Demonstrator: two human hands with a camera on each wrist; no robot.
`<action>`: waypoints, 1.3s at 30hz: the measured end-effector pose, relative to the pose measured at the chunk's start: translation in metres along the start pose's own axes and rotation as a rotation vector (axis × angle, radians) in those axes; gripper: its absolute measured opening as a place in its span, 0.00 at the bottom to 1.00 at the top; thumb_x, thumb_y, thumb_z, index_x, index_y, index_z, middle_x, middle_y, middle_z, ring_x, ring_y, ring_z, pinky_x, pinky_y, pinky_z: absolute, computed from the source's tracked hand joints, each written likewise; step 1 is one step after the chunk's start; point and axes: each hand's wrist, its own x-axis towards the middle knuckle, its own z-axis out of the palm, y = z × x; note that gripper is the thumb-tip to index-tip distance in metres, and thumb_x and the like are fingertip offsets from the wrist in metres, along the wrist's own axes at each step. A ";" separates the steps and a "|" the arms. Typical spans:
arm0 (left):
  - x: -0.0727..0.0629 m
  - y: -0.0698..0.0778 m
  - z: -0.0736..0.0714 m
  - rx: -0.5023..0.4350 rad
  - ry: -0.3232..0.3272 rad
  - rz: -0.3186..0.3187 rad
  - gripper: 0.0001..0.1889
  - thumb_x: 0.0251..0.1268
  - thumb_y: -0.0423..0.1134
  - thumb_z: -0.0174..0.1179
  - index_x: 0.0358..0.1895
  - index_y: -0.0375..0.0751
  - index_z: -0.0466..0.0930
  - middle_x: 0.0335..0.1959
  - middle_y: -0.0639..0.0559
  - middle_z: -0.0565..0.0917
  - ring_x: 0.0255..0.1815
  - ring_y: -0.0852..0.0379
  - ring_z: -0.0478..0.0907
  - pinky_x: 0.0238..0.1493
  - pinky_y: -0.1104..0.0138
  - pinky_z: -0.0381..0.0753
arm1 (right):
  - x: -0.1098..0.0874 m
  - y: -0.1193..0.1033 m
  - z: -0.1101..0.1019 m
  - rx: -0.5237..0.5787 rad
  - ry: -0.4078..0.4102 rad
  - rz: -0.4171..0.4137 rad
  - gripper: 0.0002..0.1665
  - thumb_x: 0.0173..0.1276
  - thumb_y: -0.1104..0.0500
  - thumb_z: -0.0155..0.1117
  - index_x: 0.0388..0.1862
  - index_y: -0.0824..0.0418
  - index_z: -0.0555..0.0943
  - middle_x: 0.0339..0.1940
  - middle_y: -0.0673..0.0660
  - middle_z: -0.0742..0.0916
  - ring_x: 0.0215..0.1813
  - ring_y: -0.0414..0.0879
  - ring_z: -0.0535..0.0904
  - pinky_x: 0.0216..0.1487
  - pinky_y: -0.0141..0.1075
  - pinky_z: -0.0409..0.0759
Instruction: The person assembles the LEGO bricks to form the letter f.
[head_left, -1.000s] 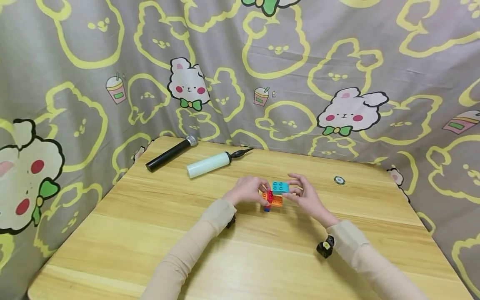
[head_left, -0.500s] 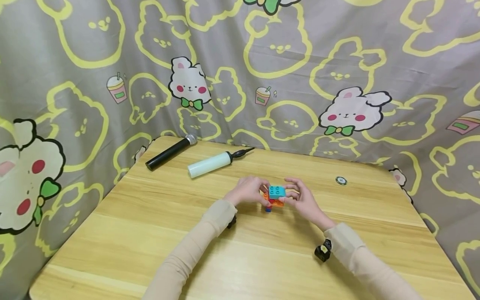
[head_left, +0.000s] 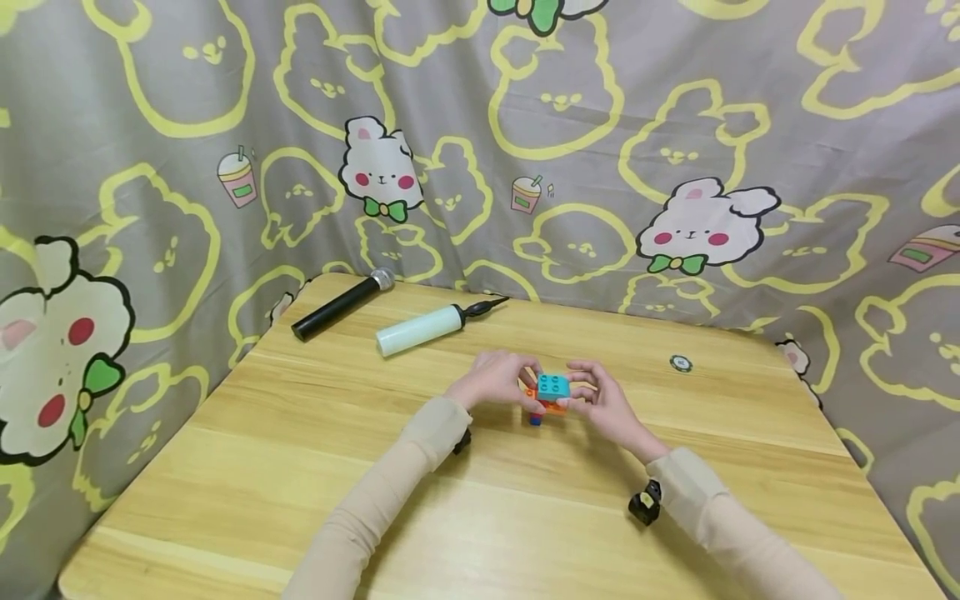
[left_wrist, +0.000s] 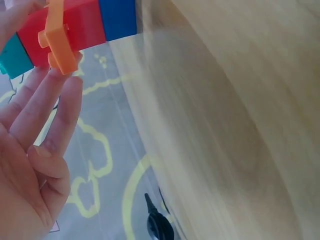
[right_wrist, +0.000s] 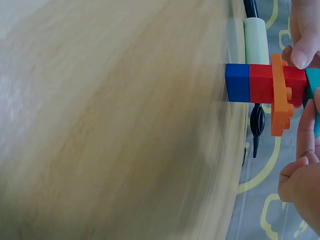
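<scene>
A small tower of toy building bricks stands on the table between both hands. From the bottom up it has a blue brick (right_wrist: 237, 83), a red brick (right_wrist: 260, 84), a thin orange plate (right_wrist: 278, 112) and another red brick (right_wrist: 295, 85). On top sits a teal studded brick (head_left: 552, 387). My left hand (head_left: 498, 380) grips the tower from its left side, thumb at the upper red brick. From the right, my right hand (head_left: 606, 406) pinches the teal brick, which overlaps the red one beneath. The orange plate juts out sideways below the teal brick.
Behind the hands lie a pale hand pump (head_left: 420, 331) with a black nozzle and a black microphone (head_left: 337, 307). A round poker chip (head_left: 681, 363) lies at the right. A patterned curtain (head_left: 570, 183) hangs along the back edge of the wooden table (head_left: 300, 450).
The right hand has brought the teal brick left and down onto the tower, covering the upper red brick's studs. The left hand has kept its grip in place.
</scene>
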 end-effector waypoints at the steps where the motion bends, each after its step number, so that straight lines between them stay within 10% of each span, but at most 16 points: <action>1: 0.000 0.000 0.000 0.001 0.001 0.004 0.25 0.44 0.64 0.70 0.46 0.60 0.79 0.41 0.68 0.87 0.44 0.62 0.80 0.36 0.67 0.66 | 0.000 0.000 0.000 0.000 0.000 -0.001 0.36 0.59 0.74 0.65 0.64 0.73 0.61 0.54 0.75 0.76 0.40 0.38 0.81 0.41 0.28 0.80; 27: 0.002 -0.002 -0.004 0.006 0.006 0.038 0.21 0.44 0.65 0.69 0.38 0.60 0.80 0.38 0.69 0.87 0.43 0.63 0.81 0.39 0.65 0.67 | 0.001 -0.001 0.000 -0.095 -0.002 0.000 0.32 0.57 0.73 0.67 0.59 0.74 0.65 0.53 0.71 0.77 0.38 0.42 0.81 0.40 0.30 0.81; 35: 0.002 0.000 -0.002 0.018 -0.004 0.045 0.20 0.45 0.64 0.69 0.39 0.60 0.80 0.39 0.68 0.87 0.48 0.61 0.80 0.43 0.61 0.66 | -0.001 0.003 0.001 -0.550 0.041 -0.109 0.44 0.44 0.59 0.81 0.60 0.62 0.70 0.50 0.61 0.85 0.46 0.54 0.83 0.55 0.54 0.63; 39: 0.002 0.001 -0.001 0.028 0.006 0.042 0.21 0.45 0.64 0.69 0.41 0.60 0.80 0.40 0.68 0.87 0.46 0.61 0.81 0.41 0.63 0.67 | -0.001 0.008 0.002 -0.559 0.028 -0.090 0.41 0.45 0.59 0.80 0.59 0.63 0.72 0.46 0.61 0.87 0.44 0.54 0.85 0.57 0.54 0.68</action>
